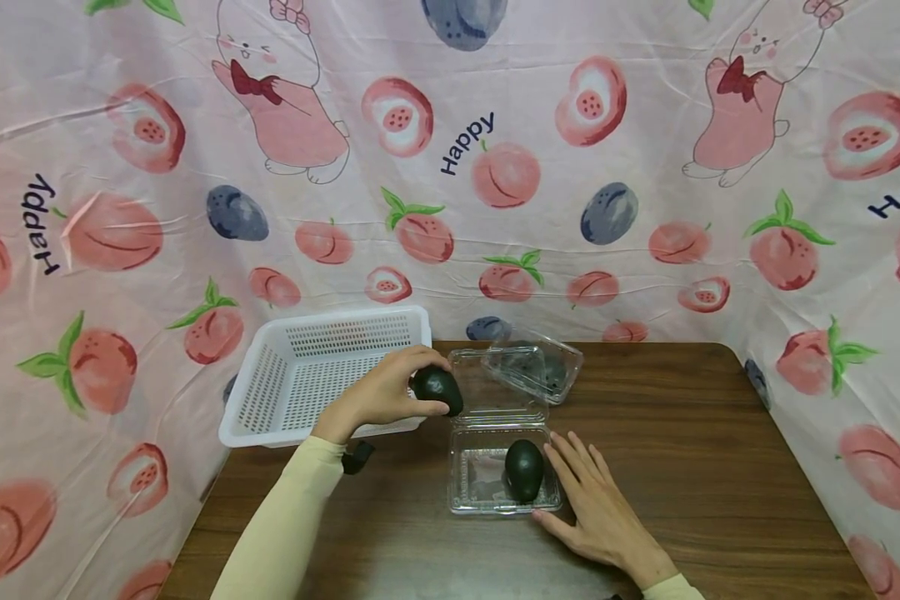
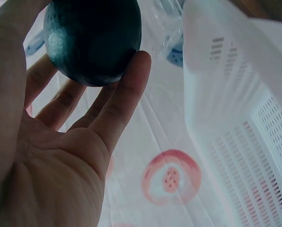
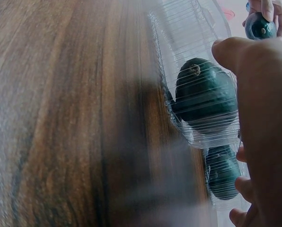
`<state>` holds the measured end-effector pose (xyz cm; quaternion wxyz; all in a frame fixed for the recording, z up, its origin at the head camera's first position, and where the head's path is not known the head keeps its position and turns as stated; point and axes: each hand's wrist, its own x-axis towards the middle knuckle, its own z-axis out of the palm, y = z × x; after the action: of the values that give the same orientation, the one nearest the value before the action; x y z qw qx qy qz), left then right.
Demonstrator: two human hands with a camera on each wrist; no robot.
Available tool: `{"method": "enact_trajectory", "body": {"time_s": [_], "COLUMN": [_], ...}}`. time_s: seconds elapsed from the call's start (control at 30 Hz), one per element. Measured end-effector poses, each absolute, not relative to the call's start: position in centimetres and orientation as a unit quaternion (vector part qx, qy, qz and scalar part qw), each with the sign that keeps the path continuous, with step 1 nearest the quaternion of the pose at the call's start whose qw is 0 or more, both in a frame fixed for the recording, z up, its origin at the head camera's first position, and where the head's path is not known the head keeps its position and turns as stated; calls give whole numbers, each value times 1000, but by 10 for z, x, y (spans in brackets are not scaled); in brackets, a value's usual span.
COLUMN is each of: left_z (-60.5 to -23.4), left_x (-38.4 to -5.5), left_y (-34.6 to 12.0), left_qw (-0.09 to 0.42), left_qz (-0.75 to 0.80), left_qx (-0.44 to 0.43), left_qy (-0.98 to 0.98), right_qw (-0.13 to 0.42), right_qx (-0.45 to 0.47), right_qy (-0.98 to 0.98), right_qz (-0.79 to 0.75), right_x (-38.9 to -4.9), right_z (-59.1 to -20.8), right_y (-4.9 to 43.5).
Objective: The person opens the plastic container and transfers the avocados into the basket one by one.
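The grip of the left hand [image 1: 390,392] is closed round a dark green avocado [image 1: 438,390], the thumb along its near side and the fingers curled over its far side; in the left wrist view the fingertips carry the fruit, with a gap between it and the palm. The left forearm, in a pale yellow sleeve [image 1: 281,521], slants up and rightward from the lower left, a black band [image 1: 358,457] showing at the wrist. The hand and its avocado hang between a white slotted basket [image 1: 322,375] and the raised lid [image 1: 487,392] of a clear plastic box [image 1: 480,479]. The right hand [image 1: 600,512] holds nothing: its fingers are extended and slightly spread, pointing up and leftward, the index finger along the right side of the box and the thumb at its near right corner. The right forearm comes in from the lower right. Inside the box, toward its right side, lies a second avocado [image 1: 525,471]. Behind, a second clear box [image 1: 562,379] sits at an angle, overlapping the lid in the head view, with dark fruit inside. The boxes rest on a brown wood-grain table [image 1: 682,442], before a fruit-printed cloth [image 1: 506,217].
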<state>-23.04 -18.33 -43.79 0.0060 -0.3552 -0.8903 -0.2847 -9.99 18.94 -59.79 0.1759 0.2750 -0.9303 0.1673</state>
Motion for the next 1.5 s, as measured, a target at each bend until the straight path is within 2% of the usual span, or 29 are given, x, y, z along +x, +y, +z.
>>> {"method": "enact_trajectory", "body": {"time_s": [1.1,1.5], "left_z": [-437,-451], "left_x": [-278,-296], "left_y": [-239,-257], "left_qw": [-13,-29], "left_qz": [-279,-299], "left_qx": [-284,-240], "left_qy": [-917,-923], "right_qw": [173,182], "right_qx": [273,277], "right_qy": [-930,-928], "right_qz": [175,171], "right_x": [-99,-101], "right_z": [-598,-597], "right_y": [191,191]}}
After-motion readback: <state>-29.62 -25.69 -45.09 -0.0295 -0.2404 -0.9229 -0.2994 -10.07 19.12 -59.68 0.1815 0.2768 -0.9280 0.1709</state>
